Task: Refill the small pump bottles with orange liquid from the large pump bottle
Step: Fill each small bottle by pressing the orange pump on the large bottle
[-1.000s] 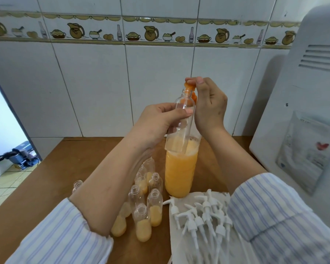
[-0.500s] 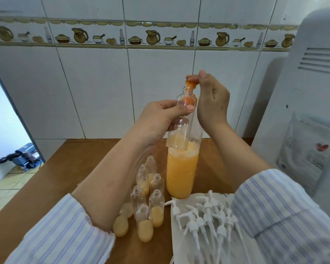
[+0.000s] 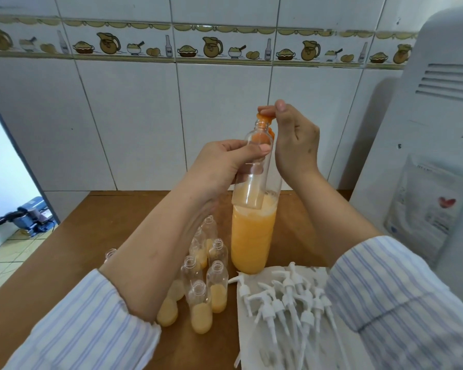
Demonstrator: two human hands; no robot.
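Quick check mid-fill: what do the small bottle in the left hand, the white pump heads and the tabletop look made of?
Small bottle: clear, glossy plastic by the look; the large bottle shows through it. Thin glass is not excluded.
Pump heads: opaque white moulded plastic, smooth, with thin dip tubes.
Tabletop: brown, matte and even, likely wood or laminate; no grain shows to settle which.

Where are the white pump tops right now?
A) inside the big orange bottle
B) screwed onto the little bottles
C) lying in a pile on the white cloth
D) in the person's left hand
C: the white pump tops lie loose in a pile on the white cloth, while the little bottles beside them stand with open necks.
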